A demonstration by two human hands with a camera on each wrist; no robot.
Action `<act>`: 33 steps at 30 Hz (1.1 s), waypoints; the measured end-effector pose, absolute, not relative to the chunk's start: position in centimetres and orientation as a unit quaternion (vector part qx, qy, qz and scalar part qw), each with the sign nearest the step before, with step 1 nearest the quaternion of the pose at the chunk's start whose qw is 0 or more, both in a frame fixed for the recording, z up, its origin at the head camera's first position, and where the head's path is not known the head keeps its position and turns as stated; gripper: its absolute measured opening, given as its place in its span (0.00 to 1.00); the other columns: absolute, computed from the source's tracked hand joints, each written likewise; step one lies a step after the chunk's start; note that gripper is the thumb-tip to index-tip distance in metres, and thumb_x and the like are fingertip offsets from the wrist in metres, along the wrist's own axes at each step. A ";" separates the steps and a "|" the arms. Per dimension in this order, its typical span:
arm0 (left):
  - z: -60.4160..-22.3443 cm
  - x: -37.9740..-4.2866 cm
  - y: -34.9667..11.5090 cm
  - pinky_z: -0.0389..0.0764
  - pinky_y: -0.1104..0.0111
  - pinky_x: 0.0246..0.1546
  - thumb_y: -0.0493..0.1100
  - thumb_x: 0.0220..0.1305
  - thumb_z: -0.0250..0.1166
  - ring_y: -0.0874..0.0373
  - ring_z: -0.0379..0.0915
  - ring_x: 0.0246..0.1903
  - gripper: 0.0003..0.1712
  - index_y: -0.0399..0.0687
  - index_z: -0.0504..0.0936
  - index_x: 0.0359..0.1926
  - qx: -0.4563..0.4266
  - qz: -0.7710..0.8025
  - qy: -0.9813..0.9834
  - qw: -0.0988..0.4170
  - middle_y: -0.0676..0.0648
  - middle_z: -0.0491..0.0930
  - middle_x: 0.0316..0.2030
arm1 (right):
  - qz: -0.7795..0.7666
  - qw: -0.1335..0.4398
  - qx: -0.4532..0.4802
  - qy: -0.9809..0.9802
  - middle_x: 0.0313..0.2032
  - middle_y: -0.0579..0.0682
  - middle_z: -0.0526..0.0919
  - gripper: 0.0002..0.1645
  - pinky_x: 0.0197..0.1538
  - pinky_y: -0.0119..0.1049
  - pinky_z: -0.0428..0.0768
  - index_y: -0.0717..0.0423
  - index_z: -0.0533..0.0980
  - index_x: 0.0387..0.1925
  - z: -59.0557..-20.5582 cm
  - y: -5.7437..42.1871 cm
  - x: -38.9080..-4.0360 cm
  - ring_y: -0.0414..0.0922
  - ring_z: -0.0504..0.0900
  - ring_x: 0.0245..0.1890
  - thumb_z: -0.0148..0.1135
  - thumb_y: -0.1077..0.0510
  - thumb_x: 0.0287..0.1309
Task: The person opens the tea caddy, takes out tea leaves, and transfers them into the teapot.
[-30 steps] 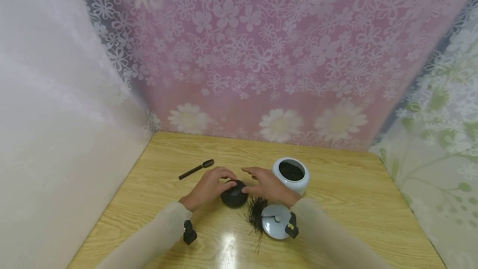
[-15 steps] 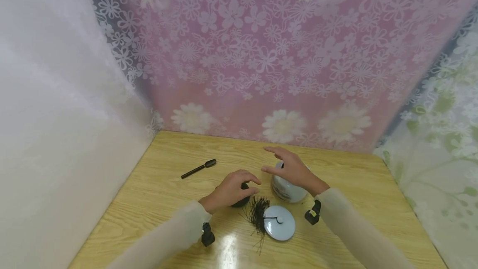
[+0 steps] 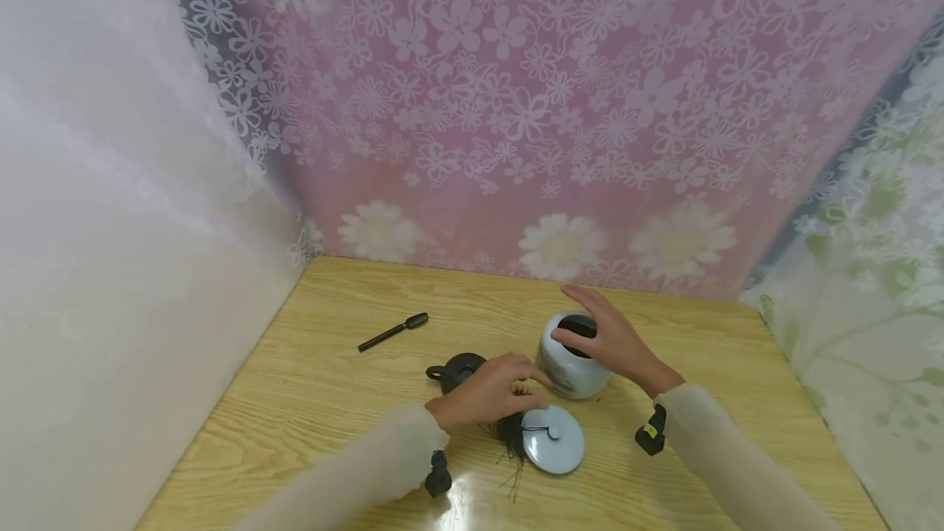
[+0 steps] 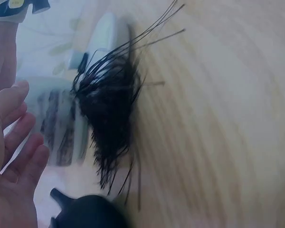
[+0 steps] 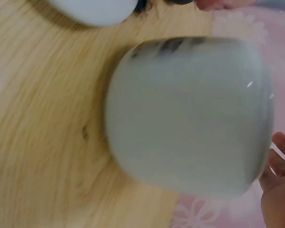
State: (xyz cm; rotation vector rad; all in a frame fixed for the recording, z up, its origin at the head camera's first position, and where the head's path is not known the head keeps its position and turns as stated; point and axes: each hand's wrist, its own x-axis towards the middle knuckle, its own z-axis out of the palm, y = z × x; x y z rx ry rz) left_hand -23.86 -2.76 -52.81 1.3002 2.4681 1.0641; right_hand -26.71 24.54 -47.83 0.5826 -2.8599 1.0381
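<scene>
My left hand (image 3: 492, 390) reaches over a black tassel (image 3: 510, 434) tied to a white jar lid (image 3: 562, 451), its fingertips near the white jar (image 3: 578, 379). In the left wrist view its fingers spread apart with nothing in them. My right hand (image 3: 615, 342) hovers at the mouth of the jar, thumb and fingers apart; whether it touches the rim I cannot tell. Dark contents show inside the jar, and its wall (image 5: 190, 118) fills the right wrist view. Behind my left hand stands a small black teapot (image 3: 459, 369), partly hidden, its handle pointing left.
A black, long-handled scoop (image 3: 393, 332) lies at the back left of the wooden table (image 3: 295, 400). Flowered pink cloth (image 3: 472, 129) hangs along the back, with pale cloth on both sides.
Both hands have left the teapot and moved right. The right hand came up over the jar, then shifted to its right side; the left hand passed to above the tassel.
</scene>
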 end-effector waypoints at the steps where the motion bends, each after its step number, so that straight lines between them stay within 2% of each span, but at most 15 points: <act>1: -53.0 -23.8 -2.6 0.83 0.71 0.59 0.57 0.79 0.68 0.60 0.81 0.60 0.21 0.57 0.88 0.64 0.438 0.350 0.824 0.079 0.56 0.85 0.60 | 0.335 0.021 0.185 -0.924 0.86 0.58 0.57 0.54 0.73 0.80 0.63 0.42 0.59 0.87 -48.0 24.9 -26.7 0.66 0.58 0.84 0.72 0.34 0.70; 8: -54.2 -23.3 -1.4 0.79 0.71 0.67 0.57 0.77 0.70 0.64 0.79 0.64 0.21 0.54 0.89 0.62 0.476 0.335 0.809 0.081 0.55 0.85 0.62 | 0.337 0.014 0.172 -0.925 0.85 0.61 0.58 0.56 0.71 0.80 0.66 0.44 0.56 0.87 -49.6 27.0 -26.4 0.70 0.60 0.81 0.73 0.36 0.70; 13: -54.8 -22.9 -0.8 0.76 0.72 0.70 0.60 0.76 0.71 0.65 0.77 0.66 0.22 0.57 0.89 0.63 0.491 0.314 0.809 0.078 0.58 0.85 0.62 | 0.346 0.011 0.171 -0.923 0.82 0.63 0.62 0.60 0.70 0.77 0.70 0.49 0.55 0.88 -50.9 28.0 -25.9 0.69 0.66 0.79 0.77 0.38 0.66; 20: -56.2 -22.8 -0.4 0.76 0.71 0.70 0.62 0.75 0.71 0.66 0.75 0.67 0.20 0.62 0.90 0.60 0.489 0.300 0.814 0.095 0.61 0.83 0.63 | 0.362 -0.002 0.158 -0.919 0.83 0.63 0.61 0.65 0.72 0.78 0.68 0.50 0.52 0.88 -51.9 28.4 -25.3 0.70 0.60 0.81 0.80 0.38 0.63; 26: -56.5 -22.7 -0.4 0.75 0.69 0.71 0.60 0.76 0.70 0.65 0.74 0.67 0.19 0.61 0.90 0.60 0.495 0.302 0.809 0.097 0.60 0.83 0.64 | 0.373 -0.004 0.155 -0.915 0.80 0.64 0.64 0.64 0.68 0.74 0.74 0.53 0.54 0.87 -52.0 28.5 -25.3 0.69 0.69 0.77 0.81 0.40 0.63; 33: -56.7 -22.4 -0.3 0.75 0.71 0.71 0.58 0.77 0.70 0.65 0.76 0.65 0.18 0.58 0.91 0.58 0.504 0.290 0.811 0.067 0.59 0.85 0.62 | 0.377 0.002 0.150 -0.914 0.80 0.64 0.65 0.63 0.69 0.73 0.73 0.52 0.56 0.87 -52.3 28.5 -25.2 0.68 0.70 0.77 0.81 0.39 0.62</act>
